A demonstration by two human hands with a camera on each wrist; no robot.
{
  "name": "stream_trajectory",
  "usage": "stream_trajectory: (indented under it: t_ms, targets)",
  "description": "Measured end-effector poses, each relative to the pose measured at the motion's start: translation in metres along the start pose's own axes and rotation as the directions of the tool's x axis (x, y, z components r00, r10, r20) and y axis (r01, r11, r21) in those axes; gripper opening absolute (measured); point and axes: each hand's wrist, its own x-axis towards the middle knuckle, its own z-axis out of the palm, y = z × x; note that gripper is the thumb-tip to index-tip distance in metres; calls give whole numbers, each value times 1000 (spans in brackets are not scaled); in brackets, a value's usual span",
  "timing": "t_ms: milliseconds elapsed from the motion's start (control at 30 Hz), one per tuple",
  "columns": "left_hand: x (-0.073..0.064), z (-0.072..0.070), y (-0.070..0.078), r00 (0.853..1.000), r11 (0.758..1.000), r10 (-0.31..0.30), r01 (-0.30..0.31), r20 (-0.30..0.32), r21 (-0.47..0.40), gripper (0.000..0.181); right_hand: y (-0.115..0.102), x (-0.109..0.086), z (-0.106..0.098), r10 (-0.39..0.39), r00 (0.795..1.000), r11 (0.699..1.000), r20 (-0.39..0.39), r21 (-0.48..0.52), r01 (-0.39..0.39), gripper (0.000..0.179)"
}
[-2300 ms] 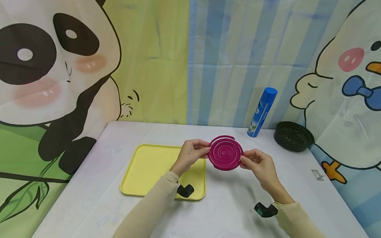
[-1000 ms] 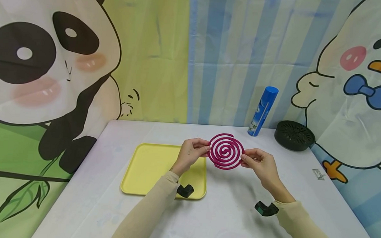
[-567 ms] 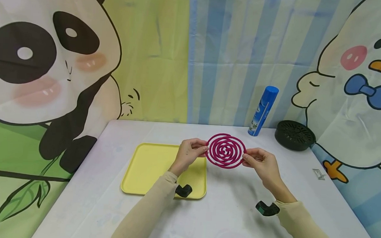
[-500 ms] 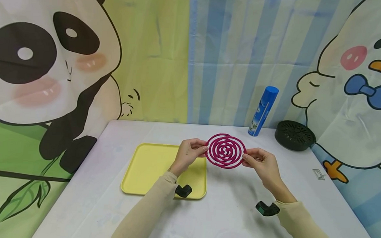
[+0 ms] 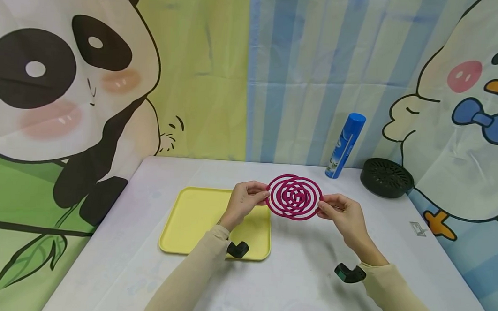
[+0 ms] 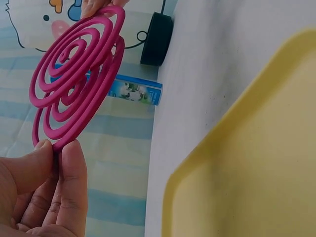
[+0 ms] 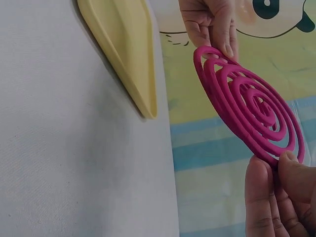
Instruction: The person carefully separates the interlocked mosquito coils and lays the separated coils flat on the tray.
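Note:
Two flat magenta mosquito coils (image 5: pixel 294 195) are held up over the table, overlapping and offset sideways so that their spirals cross. My left hand (image 5: pixel 245 202) pinches the left coil's outer ring between thumb and fingers. On the opposite side my right hand (image 5: pixel 345 217) pinches the other coil's rim the same way. In the left wrist view the coils lie against each other at a slant, and the left thumb (image 6: pixel 29 168) presses the near rim. The right thumb (image 7: pixel 296 173) grips the lower edge in the right wrist view. Whether their inner turns are still interlocked I cannot tell.
A yellow tray (image 5: pixel 177 227) lies on the white table, partly below my left forearm. At the back right stand a blue spray can (image 5: pixel 345 145) and a round black slotted holder (image 5: pixel 387 178). A small metal piece (image 5: pixel 418 228) lies near the right edge.
The nested disc of coil has opened into two spirals sliding sideways apart. My left hand has shifted slightly left and my right hand slightly right, each keeping its pinch.

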Motion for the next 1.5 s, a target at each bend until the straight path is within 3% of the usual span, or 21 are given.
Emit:
stream_trajectory:
  t_ms: [367, 1000, 1500]
  targets:
    - [-5, -13, -1, 1000, 1000, 14, -14, -20, -14, 22, -2, 1, 2, 32, 999, 999, -1, -4, -32, 39]
    - [-17, -34, -4, 997, 999, 14, -11, -80, 35, 17, -1, 0, 4, 46, 999, 999, 5, 12, -46, 39]
    - [-33, -64, -6, 990, 1000, 14, -11, -141, 16, 19, 2, -2, 8, 61, 998, 998, 13, 8, -61, 38]
